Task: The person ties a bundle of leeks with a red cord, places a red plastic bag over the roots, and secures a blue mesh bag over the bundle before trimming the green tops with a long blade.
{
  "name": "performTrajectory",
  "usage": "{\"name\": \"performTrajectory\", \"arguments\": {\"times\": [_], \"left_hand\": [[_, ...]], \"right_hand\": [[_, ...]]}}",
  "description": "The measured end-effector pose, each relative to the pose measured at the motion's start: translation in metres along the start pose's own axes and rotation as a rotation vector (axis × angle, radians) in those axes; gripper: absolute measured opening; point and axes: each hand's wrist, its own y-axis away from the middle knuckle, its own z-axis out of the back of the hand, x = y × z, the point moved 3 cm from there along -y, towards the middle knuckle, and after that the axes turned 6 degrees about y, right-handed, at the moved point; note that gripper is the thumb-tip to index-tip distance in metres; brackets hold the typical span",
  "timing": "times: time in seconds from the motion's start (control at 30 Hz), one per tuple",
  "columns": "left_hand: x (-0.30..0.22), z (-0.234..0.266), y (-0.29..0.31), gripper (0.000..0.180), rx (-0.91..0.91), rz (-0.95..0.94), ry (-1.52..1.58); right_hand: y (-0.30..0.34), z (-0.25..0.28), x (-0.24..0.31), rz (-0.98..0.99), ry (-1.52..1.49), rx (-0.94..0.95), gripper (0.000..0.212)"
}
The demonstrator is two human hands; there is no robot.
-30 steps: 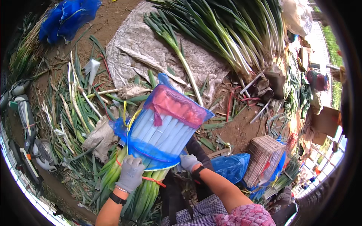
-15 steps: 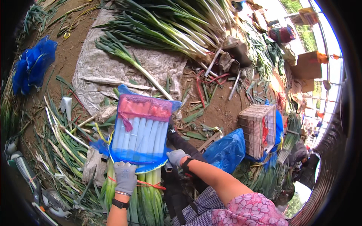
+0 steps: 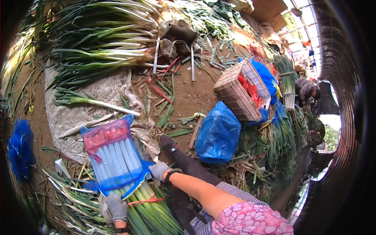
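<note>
Since half a second ago the view has swung, so the bagged leek bundle (image 3: 117,164) now sits lower left and the wicker basket (image 3: 239,92) has come up toward the upper right; both hands keep their grip as before. At the far left a blue heap of bags (image 3: 20,150) lies on the bare soil (image 3: 188,94). Next to it a grey sheet (image 3: 92,98) is spread on the ground with one loose leek (image 3: 94,102) across it, and a big pile of leeks (image 3: 102,39) along its top edge. The left hand (image 3: 116,207), in a grey glove, is clamped on the bundle's near left side, just below the blue plastic sleeve (image 3: 113,156) with its pink top that covers the white stalks. The right hand (image 3: 159,170), also gloved, grips the sleeve's near right corner. A dark shoe (image 3: 167,143) rests just beyond that hand. Right of it sits a blue plastic bag (image 3: 218,135), then the basket, holding red and blue things. Far right, another person (image 3: 307,91) bends over more greens.
</note>
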Motion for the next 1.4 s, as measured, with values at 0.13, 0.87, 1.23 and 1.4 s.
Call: {"name": "performTrajectory", "arguments": {"times": [0.13, 0.87, 1.23, 1.4], "left_hand": [[0.0, 0.002, 0.0, 0.023, -0.082, -0.023, -0.039], [-0.146, 0.009, 0.03, 0.053, 0.037, 0.429, -0.33], [-0.213, -0.007, -0.022, 0.059, 0.166, 0.291, -0.325], [-0.233, 0.004, -0.009, 0.054, 0.11, 0.218, -0.302]], "right_hand": [[0.005, 0.007, 0.005, -0.001, -0.085, 0.051, 0.02], [0.321, 0.047, -0.65, -1.459, -0.352, -0.706, 0.049], [0.294, 0.019, -0.694, -1.219, -1.357, -1.07, 0.02], [0.284, 0.056, -0.647, -0.632, -2.434, -1.635, 0.016]]}}
